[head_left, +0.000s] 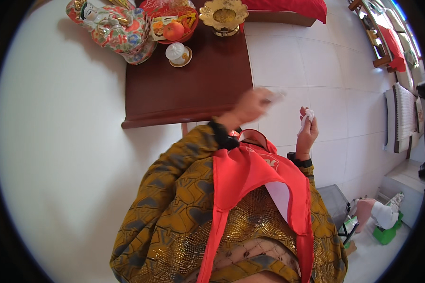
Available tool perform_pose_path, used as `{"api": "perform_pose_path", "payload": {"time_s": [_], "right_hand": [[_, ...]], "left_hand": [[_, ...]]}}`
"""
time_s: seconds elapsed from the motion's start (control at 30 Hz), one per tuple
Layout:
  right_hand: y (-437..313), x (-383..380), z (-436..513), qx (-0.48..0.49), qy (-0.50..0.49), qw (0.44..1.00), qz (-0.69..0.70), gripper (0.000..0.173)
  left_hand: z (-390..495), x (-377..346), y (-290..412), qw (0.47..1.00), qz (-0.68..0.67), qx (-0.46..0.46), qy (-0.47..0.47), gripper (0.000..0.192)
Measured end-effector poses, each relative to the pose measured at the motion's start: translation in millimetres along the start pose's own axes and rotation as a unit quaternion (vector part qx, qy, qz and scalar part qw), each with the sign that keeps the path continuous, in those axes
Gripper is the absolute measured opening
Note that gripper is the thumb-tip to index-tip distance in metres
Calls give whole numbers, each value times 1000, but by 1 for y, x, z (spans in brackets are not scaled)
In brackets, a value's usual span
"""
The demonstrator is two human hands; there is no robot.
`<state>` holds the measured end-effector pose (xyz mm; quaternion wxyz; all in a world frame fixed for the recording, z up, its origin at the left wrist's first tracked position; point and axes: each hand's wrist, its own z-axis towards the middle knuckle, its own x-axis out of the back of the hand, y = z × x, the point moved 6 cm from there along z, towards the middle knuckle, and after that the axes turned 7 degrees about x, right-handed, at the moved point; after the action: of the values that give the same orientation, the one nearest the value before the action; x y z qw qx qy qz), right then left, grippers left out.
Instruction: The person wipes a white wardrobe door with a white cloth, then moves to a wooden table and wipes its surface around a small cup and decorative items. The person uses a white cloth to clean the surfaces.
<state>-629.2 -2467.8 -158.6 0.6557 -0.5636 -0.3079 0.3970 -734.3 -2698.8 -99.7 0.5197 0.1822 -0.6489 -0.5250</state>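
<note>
My left hand (252, 106) is blurred by motion beside the corner of a dark red wooden table (198, 95). At its fingertips is a small pale object (278, 96), too smeared to identify. Farther right, over the tiled floor, my right hand (307, 132) grips a crumpled white tissue or cloth (306, 118). The two hands are apart. On the table stand a white lidded cup (176, 53) on a gold-rimmed saucer and a gold flower-shaped stand dish (224, 16).
A painted porcelain figurine (120, 32) stands against the wall, near a red basket (194, 33) holding an apple (173, 31) and packets. A red cloth (287, 7) covers a surface beyond. Seating with a white cushion (405, 111) and a grey folding table (333, 203) are to the right.
</note>
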Motion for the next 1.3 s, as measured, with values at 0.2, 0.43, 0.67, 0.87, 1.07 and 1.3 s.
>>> {"api": "perform_pose_path", "payload": {"time_s": [0.2,0.43,0.67,0.87,1.07,1.3], "right_hand": [[23,15,3,-53,-13,998,-16,33],[27,-17,-12,-89,-71,993,-4,33],[17,-28,-23,-99,-94,990,-39,33],[14,-13,-43,-101,-56,992,-47,32],[1,-1,-63,-107,-29,991,-77,32],[-15,8,-67,-89,9,992,-86,31]], "left_hand": [[-138,232,-80,859,397,79,313,27],[-274,302,-176,744,474,436,178,23],[-186,211,-145,826,462,308,92,25],[-98,105,-106,899,413,132,68,13],[-13,-17,-54,964,262,3,-46,21],[-24,41,-10,988,51,-100,106,22]]}}
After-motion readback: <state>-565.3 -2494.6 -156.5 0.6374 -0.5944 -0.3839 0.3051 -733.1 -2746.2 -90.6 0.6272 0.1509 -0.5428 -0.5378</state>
